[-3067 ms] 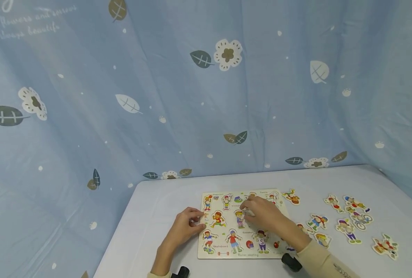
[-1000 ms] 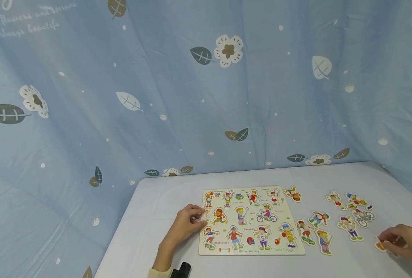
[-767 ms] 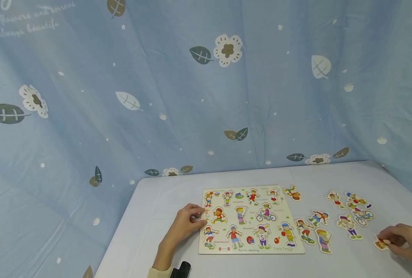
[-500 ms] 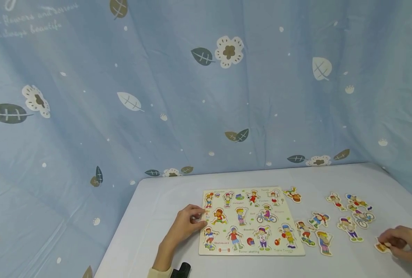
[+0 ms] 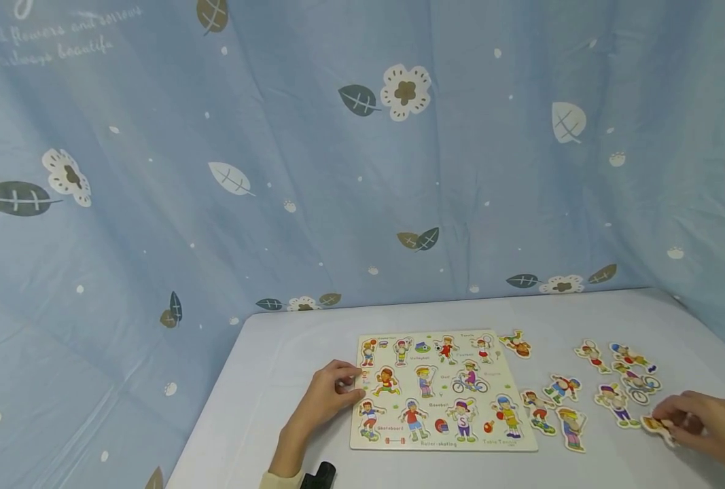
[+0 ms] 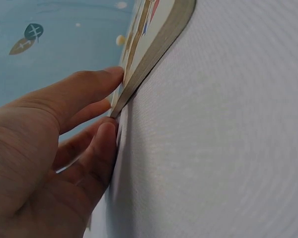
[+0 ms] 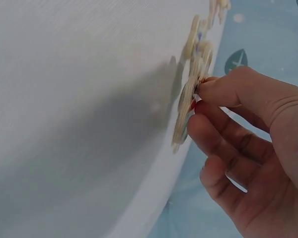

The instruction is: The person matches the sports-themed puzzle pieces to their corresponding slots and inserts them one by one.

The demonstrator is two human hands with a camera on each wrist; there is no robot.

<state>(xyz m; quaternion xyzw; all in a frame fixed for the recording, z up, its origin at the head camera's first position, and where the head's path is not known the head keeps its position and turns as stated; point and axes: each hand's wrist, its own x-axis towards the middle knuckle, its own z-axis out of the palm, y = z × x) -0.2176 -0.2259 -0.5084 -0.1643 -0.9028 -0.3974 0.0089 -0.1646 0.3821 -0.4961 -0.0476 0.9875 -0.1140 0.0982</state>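
A flat puzzle board [image 5: 460, 445] with printed sports figures lies on the table. At its left edge rests my left hand [image 5: 328, 390], thumb and fingertips touching the rim; the left wrist view shows the board's edge [image 6: 154, 54] against them. On the far right my right hand [image 5: 707, 424] pinches a small cut-out puzzle piece [image 5: 651, 424], mostly covered by the fingers. In the right wrist view thumb and forefinger are on the piece [image 7: 181, 121], at a small red knob, and the piece stands on edge to the camera. The picture on it cannot be made out.
Several loose figure pieces lie right of the board, among them a golfer [image 5: 572, 429], a skateboarder [image 5: 539, 412], a baseball player [image 5: 616, 405] and a cyclist [image 5: 640, 384]. One piece [image 5: 516, 344] sits at the board's upper right corner. Behind the white table [image 5: 301, 333] hangs a blue curtain [image 5: 313, 136].
My right hand has gone from over the board to the far right and pinched a piece there. In the last half second hand and piece have shifted slightly left. The left hand stays put.
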